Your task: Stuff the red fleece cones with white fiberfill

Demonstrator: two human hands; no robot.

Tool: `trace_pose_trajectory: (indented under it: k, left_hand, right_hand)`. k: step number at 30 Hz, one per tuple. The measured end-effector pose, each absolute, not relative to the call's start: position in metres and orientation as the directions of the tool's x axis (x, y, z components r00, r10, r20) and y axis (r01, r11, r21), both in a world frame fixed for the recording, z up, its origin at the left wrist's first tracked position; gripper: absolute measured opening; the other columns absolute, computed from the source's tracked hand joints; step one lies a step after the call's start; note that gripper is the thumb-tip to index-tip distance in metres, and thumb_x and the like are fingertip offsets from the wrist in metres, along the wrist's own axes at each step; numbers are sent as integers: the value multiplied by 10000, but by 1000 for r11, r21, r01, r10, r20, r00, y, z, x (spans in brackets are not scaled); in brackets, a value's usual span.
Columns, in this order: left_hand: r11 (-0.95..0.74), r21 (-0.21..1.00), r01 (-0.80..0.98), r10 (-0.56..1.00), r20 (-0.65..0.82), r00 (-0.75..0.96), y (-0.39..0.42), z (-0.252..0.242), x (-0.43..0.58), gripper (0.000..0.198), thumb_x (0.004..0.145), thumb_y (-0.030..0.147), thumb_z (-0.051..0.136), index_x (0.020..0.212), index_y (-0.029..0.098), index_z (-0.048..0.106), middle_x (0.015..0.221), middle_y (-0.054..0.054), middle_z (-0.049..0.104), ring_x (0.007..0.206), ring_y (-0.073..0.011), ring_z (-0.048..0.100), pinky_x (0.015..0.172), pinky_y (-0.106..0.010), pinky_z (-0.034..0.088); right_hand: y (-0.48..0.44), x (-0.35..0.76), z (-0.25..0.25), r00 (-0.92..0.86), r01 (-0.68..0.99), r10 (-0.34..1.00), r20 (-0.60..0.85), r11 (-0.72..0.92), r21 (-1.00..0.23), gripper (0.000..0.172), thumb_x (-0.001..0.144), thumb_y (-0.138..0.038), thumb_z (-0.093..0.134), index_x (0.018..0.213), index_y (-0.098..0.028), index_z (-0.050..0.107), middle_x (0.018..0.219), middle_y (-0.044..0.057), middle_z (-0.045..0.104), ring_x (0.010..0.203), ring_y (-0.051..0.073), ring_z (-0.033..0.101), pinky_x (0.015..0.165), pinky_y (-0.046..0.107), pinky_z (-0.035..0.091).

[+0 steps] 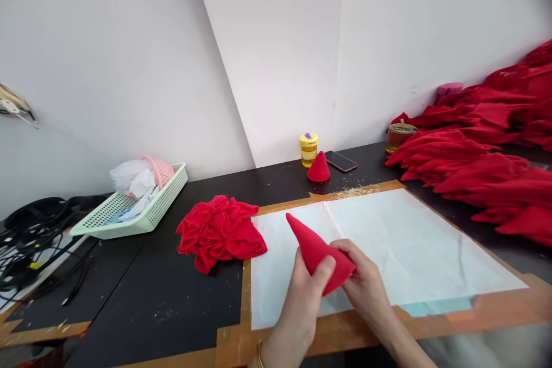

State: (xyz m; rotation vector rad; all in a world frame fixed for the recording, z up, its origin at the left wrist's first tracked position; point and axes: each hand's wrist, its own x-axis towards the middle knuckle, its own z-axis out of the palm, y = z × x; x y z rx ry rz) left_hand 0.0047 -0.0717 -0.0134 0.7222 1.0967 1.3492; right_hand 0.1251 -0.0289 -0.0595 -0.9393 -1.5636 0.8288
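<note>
A red felt cone (311,246) is held over the white sheet (431,241), tilted with its tip up and to the left. My left hand (307,284) wraps round its lower left side, thumb pressed on the front. At the cone's wide end, my right hand (360,270) grips the rim, its fingers partly hidden behind and inside the cloth. To the left lies a heap of crumpled red felt pieces (222,230). Another red cone (318,168) stands upright beyond the sheet.
Behind the standing cone are a yellow-lidded jar (309,149) and a phone (341,161). A large red felt pile (483,155) covers the right side, beside a brown jar (400,137). At left sit a pale green basket (159,207) and tangled black cables (43,241).
</note>
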Motion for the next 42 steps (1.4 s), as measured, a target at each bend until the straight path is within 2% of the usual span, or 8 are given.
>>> trace_pose_trajectory:
  k: [8, 14, 17, 21, 28, 30, 36, 42]
  left_hand:
    - [-74, 997, -18, 969, 67, -238, -74, -31, -9, 684, 815, 155, 706, 1465, 211, 501, 1476, -151, 563, 1357, -331, 522, 1131, -424, 396]
    - [-224, 872, 436, 974, 186, 128, -85, -55, -67, 734, 780, 5, 512, 1438, 328, 557, 1592, -10, 439, 1551, -300, 200, 1270, -533, 46]
    - [-184, 877, 443, 980, 130, 150, -91, -56, -86, 669, 763, 21, 519, 1346, 323, 645, 1575, -16, 465, 1546, -297, 216, 1263, -535, 109]
    - [6, 983, 183, 978, 33, -207, -72, -47, -80, 440, 781, 159, 660, 1214, 232, 701, 1340, -135, 663, 1339, -326, 519, 1186, -491, 289]
    - [103, 995, 18, 969, -96, -229, -15, -42, -41, 565, 587, 258, 894, 1112, 219, 690, 820, -45, 686, 934, -307, 657, 991, -416, 442]
    - [98, 994, 41, 980, -89, -179, -18, -40, -33, 673, 566, 203, 891, 1200, 211, 663, 904, -67, 701, 918, -300, 662, 954, -405, 466]
    - [-199, 888, 414, 950, 279, -142, -55, -54, -27, 869, 719, 62, 657, 1516, 203, 342, 1310, -148, 608, 1214, -297, 562, 1066, -474, 417]
    - [-48, 902, 429, 991, 98, -93, -62, -58, -51, 938, 703, 112, 725, 1533, 176, 292, 1379, -191, 571, 1257, -327, 559, 1087, -533, 420]
  right_hand:
    - [-32, 139, -73, -163, 142, 947, 276, 299, -943, 297, 796, -241, 624, 1091, -213, 598, 1018, 67, 724, 898, 236, 709, 760, 325, 590]
    - [-24, 164, -84, -331, 486, 834, 442, 552, -678, 465, 815, -69, 475, 1199, -256, 656, 1224, 83, 718, 1132, 265, 667, 935, 465, 585]
    - [-24, 174, -87, -380, 514, 798, 468, 602, -610, 422, 886, -64, 453, 1171, -275, 683, 1289, 63, 702, 1175, 249, 651, 951, 457, 587]
    - [-28, 179, -88, -331, 507, 839, 431, 544, -669, 356, 939, -163, 440, 1147, -266, 710, 1264, 64, 723, 1162, 258, 673, 959, 461, 583]
    - [-21, 163, -71, -179, 443, 979, 97, 169, -881, 428, 978, -525, 410, 1099, -229, 693, 798, 52, 776, 710, 268, 747, 677, 395, 609]
    - [-18, 155, -68, -210, 385, 975, 74, 152, -910, 423, 964, -528, 435, 1126, -219, 675, 795, 53, 778, 706, 270, 747, 672, 396, 609]
    - [-13, 145, -72, -296, 287, 934, 200, 287, -914, 492, 923, -387, 518, 1394, -247, 507, 1375, 107, 659, 1156, 264, 686, 964, 437, 562]
    - [-5, 150, -85, -332, 426, 924, 192, 328, -843, 458, 896, -420, 528, 1311, -240, 601, 1310, 117, 698, 1125, 306, 696, 982, 491, 557]
